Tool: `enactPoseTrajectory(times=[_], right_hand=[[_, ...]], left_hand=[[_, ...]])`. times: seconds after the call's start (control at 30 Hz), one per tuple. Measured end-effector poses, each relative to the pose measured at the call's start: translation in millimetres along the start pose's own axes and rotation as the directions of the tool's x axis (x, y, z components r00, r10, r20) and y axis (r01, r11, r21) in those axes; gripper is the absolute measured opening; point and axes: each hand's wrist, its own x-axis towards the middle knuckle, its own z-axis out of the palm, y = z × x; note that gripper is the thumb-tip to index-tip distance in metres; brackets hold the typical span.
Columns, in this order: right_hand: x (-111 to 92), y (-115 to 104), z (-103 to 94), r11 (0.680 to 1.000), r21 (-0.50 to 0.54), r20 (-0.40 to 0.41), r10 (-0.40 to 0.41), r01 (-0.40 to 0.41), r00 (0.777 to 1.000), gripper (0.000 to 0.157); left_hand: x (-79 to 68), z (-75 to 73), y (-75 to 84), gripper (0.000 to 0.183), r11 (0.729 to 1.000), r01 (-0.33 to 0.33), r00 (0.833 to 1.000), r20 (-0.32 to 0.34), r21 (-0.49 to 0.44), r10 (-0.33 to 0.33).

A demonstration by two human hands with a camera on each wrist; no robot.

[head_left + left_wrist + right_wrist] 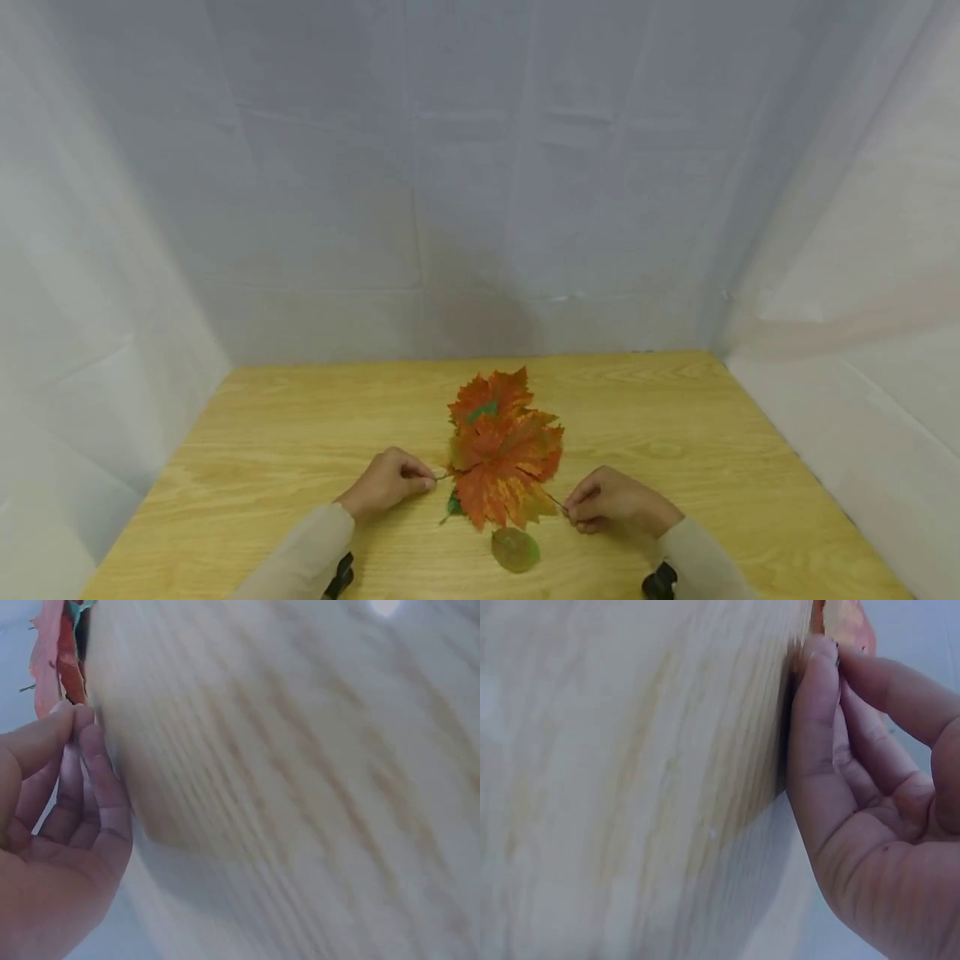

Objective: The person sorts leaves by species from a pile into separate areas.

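Observation:
Large orange-red maple-like leaves [498, 462] overlap in a pile at the middle of the table, with a bit of green showing among them. On the pile's left side, my left hand [393, 481] pinches a thin dark stem between thumb and fingertips. My right hand [617, 502] pinches another thin stem at the lower right of the pile. In the left wrist view, red leaf edges [56, 664] rise just past the fingertips. An orange leaf edge [847, 626] shows beyond the fingertips in the right wrist view.
Just in front of the pile lies a small rounded green-brown leaf [515, 550]. A small green leaf [454, 504] pokes out at the pile's lower left. The wood-grain table [300, 417] is bordered by white sheeting [480, 208] at the back and both sides.

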Motion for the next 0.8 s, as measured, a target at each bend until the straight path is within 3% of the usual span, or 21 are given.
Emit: enactPoseTrajectory(times=[0.3, 0.5, 0.67, 0.8], right_hand=[[3, -2, -1.3, 0.999, -0.008, -0.038, 0.052, -0.052, 0.998, 0.016], [4, -1, 0.7, 0.997, -0.030, -0.087, 0.066, -0.069, 0.994, 0.015], [3, 0, 2.5, 0.997, -0.038, -0.101, 0.058, -0.062, 0.993, 0.015], [3, 1, 2.9, 0.997, -0.039, -0.107, 0.059, -0.063, 0.992, 0.014]], left_hand=[[-8.3, -10.4, 10.2, 0.019, 0.992, 0.069, 0.997, 0.047, -0.102, -0.064], [-28.5, -34.5, 17.3, 0.029, 0.979, 0.146, 0.985, -0.075, -0.140, -0.157], [-56.9, -63.1, 9.9, 0.039, 0.954, 0.257, 0.935, -0.210, -0.153, -0.286], [-85.1, -87.1, -2.6, 0.050, 0.928, 0.345, 0.891, -0.264, -0.139, -0.371]])
